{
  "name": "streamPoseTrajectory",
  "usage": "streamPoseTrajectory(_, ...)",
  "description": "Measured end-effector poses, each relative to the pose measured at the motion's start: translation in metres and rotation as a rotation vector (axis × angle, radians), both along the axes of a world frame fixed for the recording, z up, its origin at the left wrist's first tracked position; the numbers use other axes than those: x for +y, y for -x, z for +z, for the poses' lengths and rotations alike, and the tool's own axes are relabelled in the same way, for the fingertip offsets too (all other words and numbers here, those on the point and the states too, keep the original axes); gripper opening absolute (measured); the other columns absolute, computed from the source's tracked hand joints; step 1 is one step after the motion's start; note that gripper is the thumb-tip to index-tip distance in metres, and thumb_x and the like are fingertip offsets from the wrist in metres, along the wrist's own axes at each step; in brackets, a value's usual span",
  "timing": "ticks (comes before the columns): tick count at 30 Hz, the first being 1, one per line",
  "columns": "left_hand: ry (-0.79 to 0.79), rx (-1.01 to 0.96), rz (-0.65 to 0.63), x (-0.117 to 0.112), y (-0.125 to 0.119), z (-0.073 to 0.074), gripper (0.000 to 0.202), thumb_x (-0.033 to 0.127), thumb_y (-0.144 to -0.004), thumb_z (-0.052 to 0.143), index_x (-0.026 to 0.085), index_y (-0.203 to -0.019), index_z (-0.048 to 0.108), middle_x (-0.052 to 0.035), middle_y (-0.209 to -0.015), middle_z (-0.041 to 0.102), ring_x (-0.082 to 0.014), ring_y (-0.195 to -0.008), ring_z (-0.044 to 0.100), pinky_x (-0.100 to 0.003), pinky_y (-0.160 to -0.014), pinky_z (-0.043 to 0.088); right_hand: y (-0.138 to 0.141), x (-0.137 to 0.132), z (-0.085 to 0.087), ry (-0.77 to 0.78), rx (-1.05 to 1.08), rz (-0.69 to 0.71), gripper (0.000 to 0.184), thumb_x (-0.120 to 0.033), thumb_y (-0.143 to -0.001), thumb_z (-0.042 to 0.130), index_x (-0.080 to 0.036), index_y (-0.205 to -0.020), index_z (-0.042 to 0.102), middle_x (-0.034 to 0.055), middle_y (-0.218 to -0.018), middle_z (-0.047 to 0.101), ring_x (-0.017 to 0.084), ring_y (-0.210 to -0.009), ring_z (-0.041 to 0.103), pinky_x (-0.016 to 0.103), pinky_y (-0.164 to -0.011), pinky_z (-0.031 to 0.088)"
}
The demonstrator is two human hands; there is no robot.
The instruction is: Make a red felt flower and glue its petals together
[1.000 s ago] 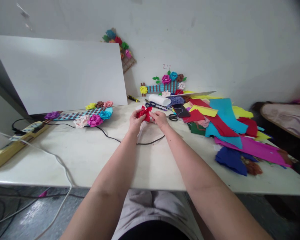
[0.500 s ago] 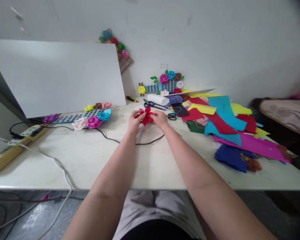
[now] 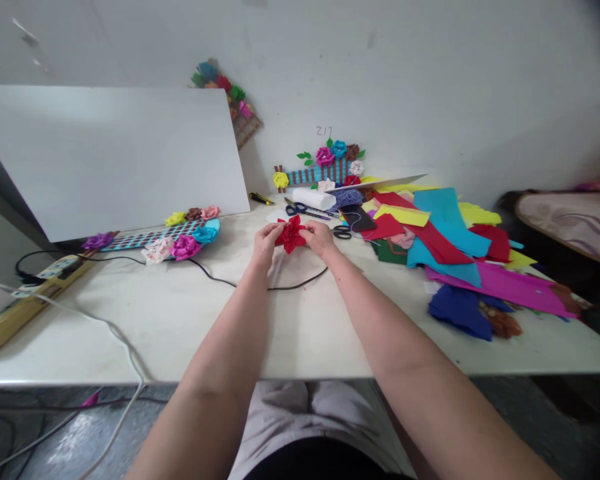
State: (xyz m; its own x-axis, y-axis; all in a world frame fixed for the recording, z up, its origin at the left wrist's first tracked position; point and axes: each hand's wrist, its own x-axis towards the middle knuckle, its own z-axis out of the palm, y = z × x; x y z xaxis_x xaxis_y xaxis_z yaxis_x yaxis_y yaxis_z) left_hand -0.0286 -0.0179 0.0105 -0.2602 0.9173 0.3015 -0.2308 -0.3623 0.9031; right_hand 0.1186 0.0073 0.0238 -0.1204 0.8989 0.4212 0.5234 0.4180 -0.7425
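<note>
A red paper flower [image 3: 291, 235] with pointed petals is held between my two hands over the middle of the table [image 3: 310, 333]. My left hand [image 3: 267, 243] pinches its left petals, fingers and thumb closed. From the other side, my right hand [image 3: 318, 237] grips a petal between thumb and fingertips. Part of the flower's edge is hidden by the fingers. A black cord [image 3: 300, 287] runs across the table just below the flower. Black-handled scissors [image 3: 342, 232] lie right beside my right hand.
Colourful crepe paper sheets [image 3: 445, 220] are heaped on the right. Dark blue scissors [image 3: 296, 209], a white roll [image 3: 314, 199] and a yellow cutter [image 3: 261, 199] lie at the back. A flower-decorated woven piece [image 3: 153, 239] and a power strip [image 3: 40, 293] are at left.
The flower now faces more openly between my hands, and my left fingers have slid outward to its left edge. The view has shifted slightly.
</note>
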Motion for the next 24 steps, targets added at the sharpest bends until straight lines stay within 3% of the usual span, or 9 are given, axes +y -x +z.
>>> streamPoseTrajectory(4,-0.032,0.05,0.023,-0.0007,0.0004,0.0004,0.03,0.041,-0.054,0.081,0.017,-0.071,0.072,-0.0035,-0.07,0.067,-0.0181,-0.073,0.063,-0.029,-0.07,0.049,-0.0015,0.0004,-0.0006,-0.017,-0.008,0.011,0.018,-0.03,-0.07,0.053,-0.021,-0.056,0.047,-0.005,-0.053,0.045,0.013,-0.058,0.04,0.026,-0.058,0.029)
streamPoseTrajectory(10,-0.027,0.111,-0.006,-0.0006,0.0034,-0.0016,0.023,0.031,-0.055,0.074,0.018,-0.074,0.075,-0.0028,-0.071,0.068,-0.0166,-0.069,0.06,-0.028,-0.066,0.047,-0.0016,-0.0005,-0.0006,-0.014,-0.035,0.009,0.016,-0.031,-0.07,0.054,-0.021,-0.059,0.05,-0.0049,-0.054,0.047,0.013,-0.057,0.041,0.026,-0.058,0.028)
streamPoseTrajectory(24,0.06,0.03,-0.058,0.0054,0.006,-0.0045,0.024,0.028,-0.052,0.068,0.017,-0.073,0.073,-0.0028,-0.07,0.067,-0.0172,-0.066,0.059,-0.029,-0.063,0.048,0.0005,-0.0003,-0.0011,0.004,0.04,0.053,0.021,-0.031,-0.069,0.053,-0.021,-0.054,0.043,-0.0057,-0.052,0.042,0.012,-0.056,0.038,0.025,-0.058,0.03)
